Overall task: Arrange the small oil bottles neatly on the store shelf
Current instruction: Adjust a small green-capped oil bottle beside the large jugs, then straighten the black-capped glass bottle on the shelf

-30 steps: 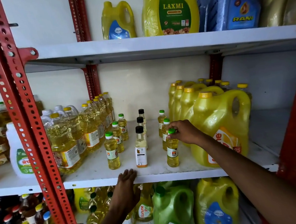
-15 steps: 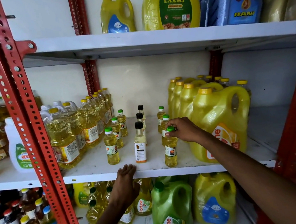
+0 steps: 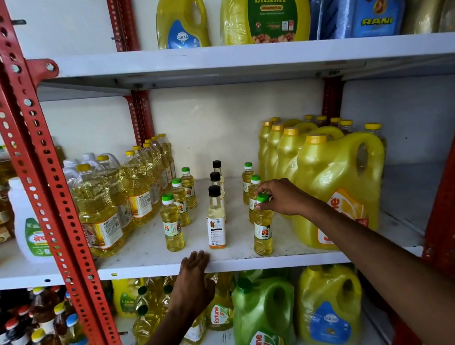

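Little has moved: right hand (image 3: 279, 198) still pinches the green cap of the front small oil bottle (image 3: 262, 229), standing near the shelf (image 3: 254, 263) edge; left hand (image 3: 195, 279) rests flat there, holding nothing.

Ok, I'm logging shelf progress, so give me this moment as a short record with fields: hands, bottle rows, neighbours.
right hand: grip on the green cap of the front bottle in the right row
left hand: flat on the shelf edge, holding nothing
small bottles: three rows of three, all upright; middle row black caps
left neighbour: clear oil bottles
right neighbour: yellow jugs
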{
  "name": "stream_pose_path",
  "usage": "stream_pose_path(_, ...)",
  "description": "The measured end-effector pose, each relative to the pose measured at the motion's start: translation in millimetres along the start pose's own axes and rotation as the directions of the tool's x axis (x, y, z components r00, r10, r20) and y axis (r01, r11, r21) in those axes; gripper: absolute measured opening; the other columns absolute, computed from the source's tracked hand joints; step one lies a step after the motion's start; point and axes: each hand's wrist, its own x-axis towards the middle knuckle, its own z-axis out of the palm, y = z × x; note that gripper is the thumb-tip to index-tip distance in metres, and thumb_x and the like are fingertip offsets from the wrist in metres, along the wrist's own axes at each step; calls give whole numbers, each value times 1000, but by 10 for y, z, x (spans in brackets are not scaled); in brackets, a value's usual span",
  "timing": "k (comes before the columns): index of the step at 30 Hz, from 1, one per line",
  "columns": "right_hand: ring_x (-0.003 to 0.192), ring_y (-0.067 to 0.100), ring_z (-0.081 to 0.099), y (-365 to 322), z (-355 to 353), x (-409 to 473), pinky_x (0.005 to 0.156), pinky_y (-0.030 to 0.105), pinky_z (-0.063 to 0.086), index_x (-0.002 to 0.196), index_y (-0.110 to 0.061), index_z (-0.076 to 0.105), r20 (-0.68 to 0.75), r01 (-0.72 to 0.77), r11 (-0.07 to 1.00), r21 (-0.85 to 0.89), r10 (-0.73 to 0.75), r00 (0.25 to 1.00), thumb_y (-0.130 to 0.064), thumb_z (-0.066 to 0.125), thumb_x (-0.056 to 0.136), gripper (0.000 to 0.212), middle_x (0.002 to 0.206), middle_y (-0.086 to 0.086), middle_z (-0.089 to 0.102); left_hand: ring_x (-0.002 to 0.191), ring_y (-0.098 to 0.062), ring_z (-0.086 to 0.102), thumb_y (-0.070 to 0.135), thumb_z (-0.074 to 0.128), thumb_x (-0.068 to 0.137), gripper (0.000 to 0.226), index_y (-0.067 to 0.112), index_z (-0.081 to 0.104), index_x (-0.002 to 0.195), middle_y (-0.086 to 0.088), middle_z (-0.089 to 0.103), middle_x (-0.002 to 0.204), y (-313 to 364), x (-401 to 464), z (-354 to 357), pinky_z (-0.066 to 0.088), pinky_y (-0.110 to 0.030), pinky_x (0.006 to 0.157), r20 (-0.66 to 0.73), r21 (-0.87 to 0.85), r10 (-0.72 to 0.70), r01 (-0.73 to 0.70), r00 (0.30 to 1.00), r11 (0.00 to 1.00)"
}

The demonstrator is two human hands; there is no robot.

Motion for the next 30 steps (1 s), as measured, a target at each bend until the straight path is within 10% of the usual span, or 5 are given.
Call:
stream_pose_path(9, 110, 28, 60, -125, 2, 168, 90, 40, 52, 121, -20, 59, -121, 19, 985, -173, -41, 992, -49, 72, 73, 59, 116, 12, 68, 144, -21, 22, 29, 61, 85, 67, 13, 31, 143, -6, 35, 153, -155, -9, -178, 9, -30, 114, -15, 21, 67, -67, 998, 998)
stream_pose_path(16, 132, 26, 46, -741, 359, 535, 109, 35, 38, 135, -20, 50, 66, 258, 962, -90, -253, 965, -13, 61, 87, 49, 144, 8, 51, 144, -18, 21, 21, 57, 88, 62, 15, 30, 144, -3, 34, 153, -296, -100, -336, 9, -25, 113, 10, -24, 65, -65, 998, 998)
stream_pose_path(21, 119, 26, 57, -804, 415, 742, 96, 27, 42, 120, -13, 64, 120, 185, 980, -70, -176, 977, 0, 58, 86, 37, 129, 11, 63, 144, -17, 23, 15, 58, 84, 63, 15, 35, 142, -4, 37, 151, -281, -86, -341, 7, -24, 112, -21, -89, 27, -29, 999, 996)
stream_pose_path(30, 80, 15, 62, -807, 529, 772, 58, 17, 38, 94, -12, 74, -36, 88, 996, 29, -87, 996, -33, 78, 74, 30, 97, 12, 73, 144, -17, 20, 19, 55, 86, 62, 16, 32, 143, -2, 35, 153, -309, -75, -305, 9, -23, 112, -9, -92, 25, -26, 1000, 995)
